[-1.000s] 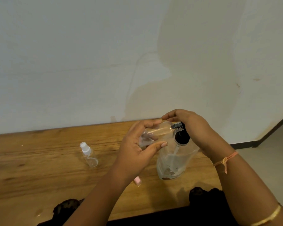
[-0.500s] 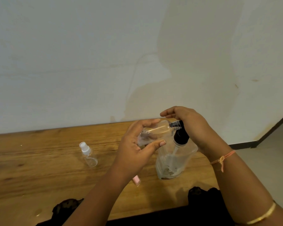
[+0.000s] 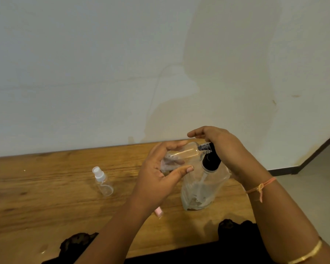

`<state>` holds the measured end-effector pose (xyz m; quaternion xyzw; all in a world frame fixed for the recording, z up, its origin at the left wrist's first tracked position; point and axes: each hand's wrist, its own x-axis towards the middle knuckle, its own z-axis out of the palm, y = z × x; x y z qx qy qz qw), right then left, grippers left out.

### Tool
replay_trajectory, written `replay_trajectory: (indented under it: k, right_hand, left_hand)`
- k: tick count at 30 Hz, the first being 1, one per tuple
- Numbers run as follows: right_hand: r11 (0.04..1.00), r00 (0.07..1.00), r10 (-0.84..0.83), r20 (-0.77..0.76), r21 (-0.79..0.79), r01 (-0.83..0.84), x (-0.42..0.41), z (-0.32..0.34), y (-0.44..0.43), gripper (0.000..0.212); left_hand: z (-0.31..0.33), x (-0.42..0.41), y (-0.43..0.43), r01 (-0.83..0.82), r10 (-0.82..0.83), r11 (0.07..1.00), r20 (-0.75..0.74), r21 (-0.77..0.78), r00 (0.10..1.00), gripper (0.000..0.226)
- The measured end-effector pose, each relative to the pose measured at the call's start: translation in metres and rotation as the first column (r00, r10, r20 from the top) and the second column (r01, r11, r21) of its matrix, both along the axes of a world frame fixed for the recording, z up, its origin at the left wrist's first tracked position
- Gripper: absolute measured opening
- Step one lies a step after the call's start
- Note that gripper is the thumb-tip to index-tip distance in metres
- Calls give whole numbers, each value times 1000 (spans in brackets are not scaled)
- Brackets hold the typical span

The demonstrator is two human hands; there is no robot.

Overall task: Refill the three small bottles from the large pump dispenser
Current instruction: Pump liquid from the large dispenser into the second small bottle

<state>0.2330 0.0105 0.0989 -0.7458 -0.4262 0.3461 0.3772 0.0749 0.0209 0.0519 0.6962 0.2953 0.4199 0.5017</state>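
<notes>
- Wooden tabletop (image 3: 46, 202), strong grain, runs left to right against a white wall (image 3: 84, 73); the wall has a large pale stain behind the work area.
- Far right: light floor (image 3: 320, 183), with a dark baseboard (image 3: 282, 171) along the foot of the wall.
- Dark cloth (image 3: 78, 244) lies at the near edge of the tabletop.
- Spray bottle (image 3: 102, 181), clear with a white cap, stands alone on the tabletop, left of the hands and apart from them.
- A small pink piece (image 3: 158, 212) lies on the tabletop, half hidden under the left wrist; I cannot tell what it is.
- Dispenser (image 3: 202, 189), clear with a black pump (image 3: 211, 161), stands upright on the tabletop under the right hand; a little liquid and residue sit at its bottom.
- Left hand (image 3: 158, 178): grasping a clear bottle (image 3: 183, 155), fingers curled over its top and thumb below. The bottle is lifted off the tabletop and tipped almost level, its open neck meeting the pump's spout.
- Right hand (image 3: 223, 149): released, fingers loosely stretched leftward, lying on top of the pump. The index finger reaches out past the bottle's neck.
- Left forearm rises from the lower centre, wrist bent back.
- Right forearm comes in from the lower right, wrist arched above the dispenser. It wears an orange thread (image 3: 261, 185) at the wrist and a gold bangle (image 3: 309, 253) further up.
</notes>
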Motion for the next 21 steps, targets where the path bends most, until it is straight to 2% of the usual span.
replay_trajectory:
  k: [3,5,8,11,14,18,19,21]
  right_hand:
    - [998,994,63,86,-5,-62,-1,-1,-6,37]
    - [996,992,86,91,-26,-84,-3,-2,-3,36]
    - [985,1000,-13,10,-175,14,-3,-4,7,37]
    - [977,998,3,-57,-211,-15,-1,-12,14,35]
    - [983,997,-12,-78,-184,-2,-1,-9,9,33]
    - [993,996,28,-88,115,-17,1,-3,-8,36]
    - [993,995,29,-94,115,-18,1,-3,-8,37]
    - [999,997,32,-65,9,-32,6,-9,-1,36]
  left_hand:
    - [1,1,-1,2,-2,1000,-1,-13,1000,43]
    - [-1,1,-2,9,-9,1000,-10,-27,1000,43]
    - [-7,1,1,8,-9,999,-31,-43,999,42]
    - [-10,1,2,-4,2,999,-43,-51,999,40]
    - [-9,1,1,0,-1,999,-29,-38,1000,40]
    - [-6,3,0,14,-13,999,24,-35,1000,42]
    - [-6,3,1,12,-11,999,31,-39,999,42]
    - [-7,3,1,7,-6,999,21,-42,1000,42]
